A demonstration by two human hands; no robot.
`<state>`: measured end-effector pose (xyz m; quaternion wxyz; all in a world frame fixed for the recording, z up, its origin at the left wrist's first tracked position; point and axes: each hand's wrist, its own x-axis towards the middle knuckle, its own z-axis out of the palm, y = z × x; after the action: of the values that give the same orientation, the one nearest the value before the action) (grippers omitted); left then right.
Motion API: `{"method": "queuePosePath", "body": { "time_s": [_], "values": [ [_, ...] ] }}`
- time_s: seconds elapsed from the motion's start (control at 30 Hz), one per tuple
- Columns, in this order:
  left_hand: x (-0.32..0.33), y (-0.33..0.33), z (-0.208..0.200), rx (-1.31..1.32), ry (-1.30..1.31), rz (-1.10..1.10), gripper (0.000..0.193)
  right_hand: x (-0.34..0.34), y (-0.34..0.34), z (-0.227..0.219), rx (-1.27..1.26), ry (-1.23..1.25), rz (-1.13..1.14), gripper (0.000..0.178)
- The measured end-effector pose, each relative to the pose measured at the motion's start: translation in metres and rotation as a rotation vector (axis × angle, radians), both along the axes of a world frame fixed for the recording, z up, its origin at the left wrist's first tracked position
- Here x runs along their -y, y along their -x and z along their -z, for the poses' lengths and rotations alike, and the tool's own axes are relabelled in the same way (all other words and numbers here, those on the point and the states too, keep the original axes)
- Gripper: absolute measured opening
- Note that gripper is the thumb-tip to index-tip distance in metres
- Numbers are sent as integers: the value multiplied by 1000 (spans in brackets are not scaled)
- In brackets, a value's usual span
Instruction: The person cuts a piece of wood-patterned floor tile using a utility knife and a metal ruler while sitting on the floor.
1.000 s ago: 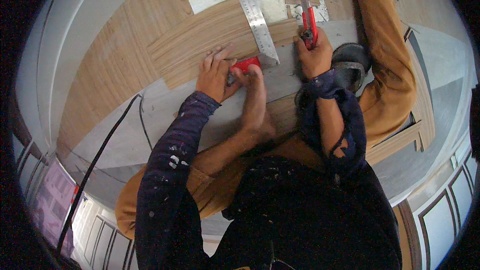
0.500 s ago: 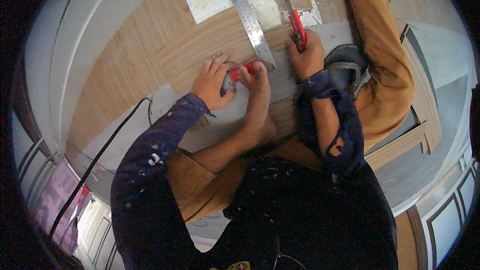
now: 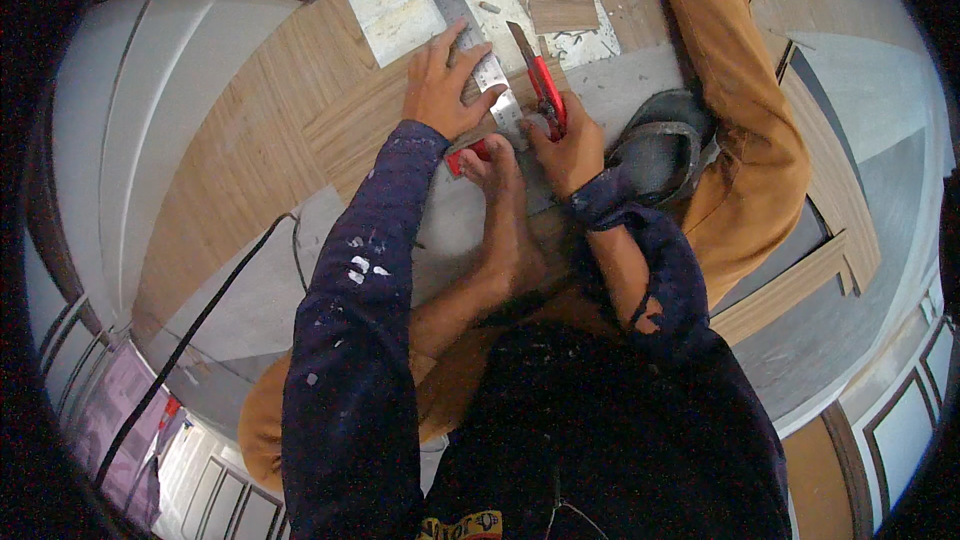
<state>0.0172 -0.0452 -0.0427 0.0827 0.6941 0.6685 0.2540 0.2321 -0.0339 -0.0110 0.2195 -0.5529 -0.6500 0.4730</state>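
A steel ruler point(image 3: 450, 2) lies slantwise across the wood-look planks, and my left hand point(image 3: 445, 85) rests on it with fingers spread. Closed around a red utility knife point(image 3: 547, 85), my right hand point(image 3: 572, 145) is beside the ruler's near end. The knife's blade is out and points away from me. A red bar point(image 3: 468, 156) sits near the ruler's near end, touched by the toes of my bare foot point(image 3: 497, 175); whether bar and ruler are joined is hidden. Beneath the ruler is a wood-grain plank point(image 3: 375, 105).
A white board point(image 3: 385, 5) at the far side carries a small wood-look square point(image 3: 561, 2) and scraps. My sandalled foot point(image 3: 660, 145) is right of the knife. A black cable point(image 3: 200, 330) crosses at left. Cut plank strips point(image 3: 780, 285) lie at right.
My left hand has moved from the red bar up onto the ruler. The knife in my right hand has shifted left and nearer me, toward the ruler. The whole view has shifted slightly.
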Motion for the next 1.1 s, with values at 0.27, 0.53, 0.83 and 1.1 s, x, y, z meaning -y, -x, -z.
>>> {"method": "queuePosePath", "body": {
  "time_s": [0.27,0.53,0.83,1.1],
  "values": [
    [4,1,15,-24,-19,-1,53,-7,14,28,-49,-102,51,37],
    [4,4,19,-15,-81,-1,48,-8,21,18,-16,2,52,36],
    [4,5,21,-38,-62,-5,49,-9,17,33,-116,-7,67,34],
    [3,6,22,-38,-57,5,51,-10,18,33,-119,-20,63,35]
  ]
}}
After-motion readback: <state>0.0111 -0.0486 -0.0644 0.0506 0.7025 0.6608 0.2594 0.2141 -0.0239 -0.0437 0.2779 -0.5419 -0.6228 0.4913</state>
